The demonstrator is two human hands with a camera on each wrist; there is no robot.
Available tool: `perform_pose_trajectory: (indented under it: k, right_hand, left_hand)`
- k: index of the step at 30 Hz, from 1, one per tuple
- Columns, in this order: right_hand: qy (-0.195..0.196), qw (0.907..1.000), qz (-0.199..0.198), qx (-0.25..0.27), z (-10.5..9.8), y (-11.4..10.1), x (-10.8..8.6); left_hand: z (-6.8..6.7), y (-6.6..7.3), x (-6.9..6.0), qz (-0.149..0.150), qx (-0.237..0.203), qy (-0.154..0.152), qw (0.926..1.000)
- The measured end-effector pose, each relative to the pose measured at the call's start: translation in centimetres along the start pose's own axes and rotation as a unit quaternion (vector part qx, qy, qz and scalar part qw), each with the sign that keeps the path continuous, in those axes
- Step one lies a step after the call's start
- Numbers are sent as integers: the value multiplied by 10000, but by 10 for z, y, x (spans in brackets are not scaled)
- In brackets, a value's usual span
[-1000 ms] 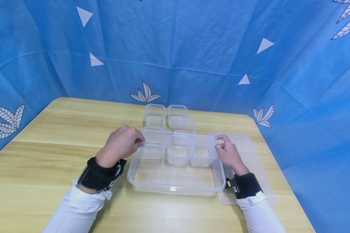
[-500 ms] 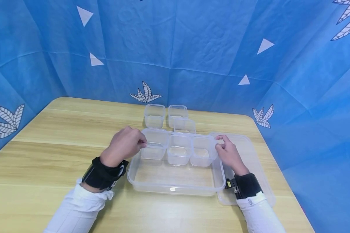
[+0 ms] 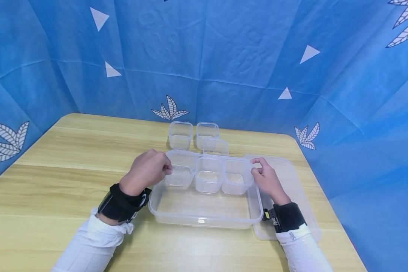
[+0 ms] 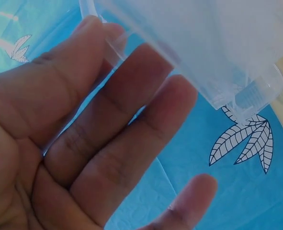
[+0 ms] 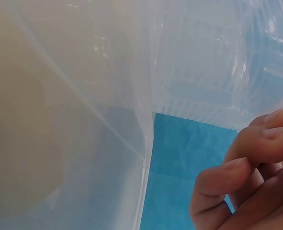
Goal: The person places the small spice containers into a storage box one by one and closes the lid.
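The left hand point(image 3: 149, 170) pinches the rim of a clear square cup point(image 3: 181, 177) at the back left inside a large clear tray point(image 3: 202, 220). In the left wrist view the thumb and forefinger of that hand point(image 4: 98, 115) meet at the plastic edge. Two more cups, a middle one point(image 3: 209, 185) and a right one point(image 3: 234, 186), stand beside it along the tray's back. At the tray's back right corner the right hand point(image 3: 268, 179) holds the rim with bent fingers; in the right wrist view the hand point(image 5: 251, 177) is partly cut off.
Behind the tray stand three more clear cups: a left one point(image 3: 180, 141), a right one point(image 3: 207, 130) and a nearer one point(image 3: 221, 145). A flat clear lid point(image 3: 297, 189) lies right of the tray, partly beneath it. A blue patterned cloth point(image 3: 197, 56) hangs beyond the wooden table point(image 3: 71, 158).
The left hand has moved slightly to the right, and the cup it pinches has shifted a little right and down toward the middle cup. The right hand has stayed in place.
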State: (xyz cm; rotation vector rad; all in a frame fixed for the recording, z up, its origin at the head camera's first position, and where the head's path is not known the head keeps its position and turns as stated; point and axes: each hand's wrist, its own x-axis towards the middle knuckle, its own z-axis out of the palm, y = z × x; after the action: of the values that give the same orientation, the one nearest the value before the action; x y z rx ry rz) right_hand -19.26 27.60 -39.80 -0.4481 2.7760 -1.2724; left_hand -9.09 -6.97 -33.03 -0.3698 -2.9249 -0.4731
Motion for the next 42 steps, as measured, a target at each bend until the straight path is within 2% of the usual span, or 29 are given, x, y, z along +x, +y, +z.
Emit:
perform_pose_trajectory:
  k: [21,42]
  right_hand:
    - [-11,10000,-45,67,0,0,-1]
    - [-22,10000,-24,37,-1,1,1]
  left_hand:
    - [3,-1,1,-350,-12,-608,9975]
    - [6,-1,3,-365,0,-706,9968]
